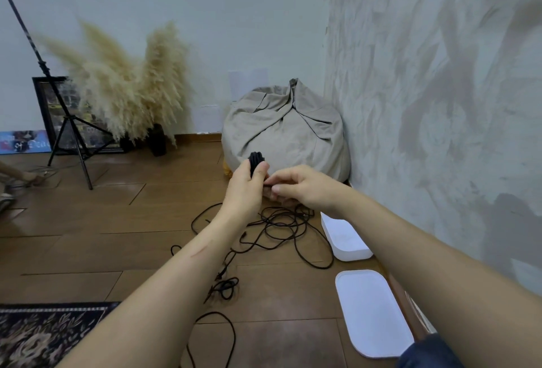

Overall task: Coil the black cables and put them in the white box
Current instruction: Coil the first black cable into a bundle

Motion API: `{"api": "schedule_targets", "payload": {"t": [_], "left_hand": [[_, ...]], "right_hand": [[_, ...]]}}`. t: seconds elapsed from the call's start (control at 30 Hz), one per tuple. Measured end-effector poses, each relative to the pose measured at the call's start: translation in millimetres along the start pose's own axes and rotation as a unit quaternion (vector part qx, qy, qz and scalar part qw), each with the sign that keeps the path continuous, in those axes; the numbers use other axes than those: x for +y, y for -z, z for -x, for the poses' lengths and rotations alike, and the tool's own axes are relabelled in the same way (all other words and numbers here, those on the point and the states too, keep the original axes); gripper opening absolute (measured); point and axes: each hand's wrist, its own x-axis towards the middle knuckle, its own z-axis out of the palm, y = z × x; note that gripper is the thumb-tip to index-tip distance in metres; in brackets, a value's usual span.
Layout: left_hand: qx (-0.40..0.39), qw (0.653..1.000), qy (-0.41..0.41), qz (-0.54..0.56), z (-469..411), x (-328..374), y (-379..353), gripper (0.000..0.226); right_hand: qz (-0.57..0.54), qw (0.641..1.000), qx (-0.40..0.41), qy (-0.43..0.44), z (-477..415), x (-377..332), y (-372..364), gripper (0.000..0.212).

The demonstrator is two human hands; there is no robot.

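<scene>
– Black cables point(281, 226), how many do you count?
– I cannot give a number. They lie loose and tangled on the wooden floor point(117, 221), just left of the white box point(344, 238). One part is already a coiled bundle point(257, 161), held up in the air in front of the one grey beanbag point(286, 130).
– Which of the two hands has it?
– The left hand point(247, 188) grips it, with the fingers curled round the bundle. The right hand point(305, 188) is close against the left one and pinches the lower part of the same bundle with thumb and fingertips.
– And the box?
– One box, open, on the floor by the wall. One white lid point(372, 312) lies flat nearer to the person, apart from the box.
</scene>
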Motion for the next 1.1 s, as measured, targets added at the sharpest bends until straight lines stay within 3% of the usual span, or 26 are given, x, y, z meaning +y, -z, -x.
{"api": "schedule_targets", "payload": {"t": [0.2, 0.33, 0.43, 0.53, 0.73, 0.87, 1.1], "left_hand": [[-0.149, 0.984, -0.001, 0.093, 7, 13, -1, 0.025], [-0.134, 0.989, -0.045, 0.050, 7, 13, 2, 0.024], [-0.130, 0.990, -0.041, 0.028, 8, 11, 1, 0.023], [-0.137, 0.989, -0.038, 0.024, 8, 10, 0, 0.019], [-0.170, 0.985, -0.042, -0.005, 11, 7, -4, 0.020], [-0.190, 0.978, -0.071, -0.051, 12, 8, -3, 0.016], [-0.192, 0.974, -0.092, -0.076, 11, 8, 0, 0.010]], "right_hand": [[-0.120, 0.989, 0.081, 0.024, 0, 6, 14, 0.021], [-0.168, 0.980, 0.104, 0.025, -1, 5, 15, 0.014], [-0.061, 0.986, 0.149, 0.031, 0, 3, 18, 0.013], [0.048, 0.985, 0.153, 0.060, 0, 4, 22, 0.027], [0.284, 0.953, 0.091, 0.049, 0, -2, 29, 0.063], [0.231, 0.973, 0.001, 0.013, 5, -9, 31, 0.055], [0.170, 0.985, -0.017, -0.028, 3, -9, 37, 0.042]]}}
